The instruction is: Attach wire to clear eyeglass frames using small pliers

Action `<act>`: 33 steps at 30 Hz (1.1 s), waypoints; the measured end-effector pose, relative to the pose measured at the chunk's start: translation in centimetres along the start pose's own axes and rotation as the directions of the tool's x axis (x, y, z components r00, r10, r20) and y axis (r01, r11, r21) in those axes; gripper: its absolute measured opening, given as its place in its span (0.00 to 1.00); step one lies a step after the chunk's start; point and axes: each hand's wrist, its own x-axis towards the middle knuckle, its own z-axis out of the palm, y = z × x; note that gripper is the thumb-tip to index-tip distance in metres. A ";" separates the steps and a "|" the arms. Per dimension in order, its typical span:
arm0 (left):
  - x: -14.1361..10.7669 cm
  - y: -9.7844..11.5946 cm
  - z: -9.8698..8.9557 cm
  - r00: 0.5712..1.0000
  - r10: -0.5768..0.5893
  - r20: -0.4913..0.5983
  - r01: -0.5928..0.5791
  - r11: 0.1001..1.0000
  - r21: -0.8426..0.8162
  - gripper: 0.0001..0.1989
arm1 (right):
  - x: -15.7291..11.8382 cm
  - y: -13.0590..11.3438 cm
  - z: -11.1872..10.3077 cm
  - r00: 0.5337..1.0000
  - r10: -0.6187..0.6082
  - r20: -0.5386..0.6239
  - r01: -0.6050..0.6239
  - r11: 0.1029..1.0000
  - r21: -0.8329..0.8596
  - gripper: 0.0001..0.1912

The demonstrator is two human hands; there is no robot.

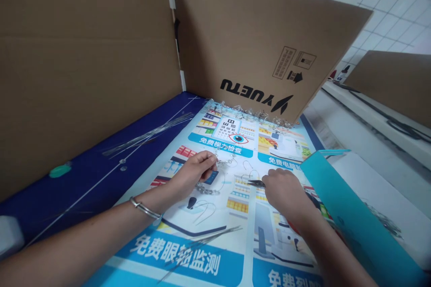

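Observation:
My left hand (199, 169), with a silver bangle (145, 207) on its wrist, pinches a wire strung with clear beads (207, 189). The wire loops down to the right of the fingers. In my right hand (283, 189) is a pair of pliers (256, 183), its dark jaws pointing left toward the beaded wire. The handles are mostly hidden by the palm. Thin bent wire pieces (248, 170) lie on the printed sheet near the plier tips. Another bent wire (204, 210) rests below my left hand.
Cardboard panels (269, 45) stand at the left and back. Several beaded pieces (249, 112) line the back panel's foot. Straight wire bundles lie on the blue strip (148, 136) and near the front (202, 244). A teal box (357, 215) with a white inside holds wire pieces at right.

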 end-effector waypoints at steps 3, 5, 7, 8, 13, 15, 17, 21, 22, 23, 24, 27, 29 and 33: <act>0.0 -0.1 0.0 1.000 -0.009 0.005 0.009 1.000 -0.004 0.13 | -0.2 0.0 -0.1 1.000 -0.005 0.012 0.005 1.000 -0.013 0.12; 0.0 -0.2 -0.1 1.000 -0.011 0.009 0.011 1.000 -0.010 0.13 | -0.3 0.0 -0.2 1.000 -0.008 0.011 0.008 1.000 -0.025 0.11; 0.0 -0.3 -0.1 1.000 -0.010 0.012 0.010 1.000 -0.007 0.14 | -0.4 0.0 -0.3 1.000 -0.009 0.010 0.009 0.999 -0.037 0.11; 0.0 -0.3 -0.2 1.000 -0.007 0.013 0.007 1.000 -0.007 0.14 | -0.5 0.0 -0.4 1.000 -0.010 0.011 0.011 0.999 -0.041 0.11; 0.0 -0.3 -0.2 1.000 -0.004 0.017 0.004 1.000 -0.013 0.13 | -0.6 0.1 -0.7 0.999 -0.039 0.024 0.040 0.998 -0.038 0.10; 0.0 -0.3 -0.2 1.000 -0.010 0.015 0.010 1.000 -0.011 0.13 | -0.7 0.3 -0.8 0.998 -0.058 0.038 0.059 0.998 -0.030 0.10; 0.1 -0.4 -0.2 1.000 -0.013 0.020 0.014 1.000 -0.014 0.13 | -0.7 0.6 -1.0 0.996 -0.075 0.054 0.076 0.997 -0.020 0.10; 0.2 -0.8 -0.3 1.000 -0.017 0.022 0.018 0.999 -0.029 0.13 | -0.9 1.3 -1.3 0.994 -0.083 0.070 0.085 0.996 -0.018 0.11; 0.3 -0.9 -0.3 1.000 -0.019 0.020 0.020 0.999 -0.033 0.13 | -0.9 1.4 -1.4 0.993 -0.089 0.071 0.091 0.996 -0.017 0.11; 0.3 -0.9 -0.3 1.000 -0.021 0.021 0.022 0.999 -0.034 0.12 | -0.9 1.5 -1.4 0.993 -0.097 0.071 0.099 0.995 -0.016 0.11; 0.3 -0.9 -0.3 0.999 -0.023 0.022 0.024 0.999 -0.035 0.12 | -1.0 1.5 -1.4 0.992 -0.105 0.069 0.107 0.994 -0.015 0.10; 0.3 -0.9 -0.3 1.000 -0.022 0.022 0.023 0.999 -0.033 0.12 | -0.9 1.3 -1.2 0.992 -0.109 0.060 0.111 0.993 -0.026 0.10; 0.2 -0.8 -0.3 1.000 -0.020 0.022 0.021 0.999 -0.030 0.12 | -0.9 1.1 -1.1 0.993 -0.104 0.049 0.106 0.994 -0.032 0.10; 0.1 -0.7 -0.2 1.000 -0.019 0.025 0.020 1.000 -0.025 0.12 | -1.1 0.8 -1.1 0.994 -0.108 0.032 0.109 0.993 -0.038 0.09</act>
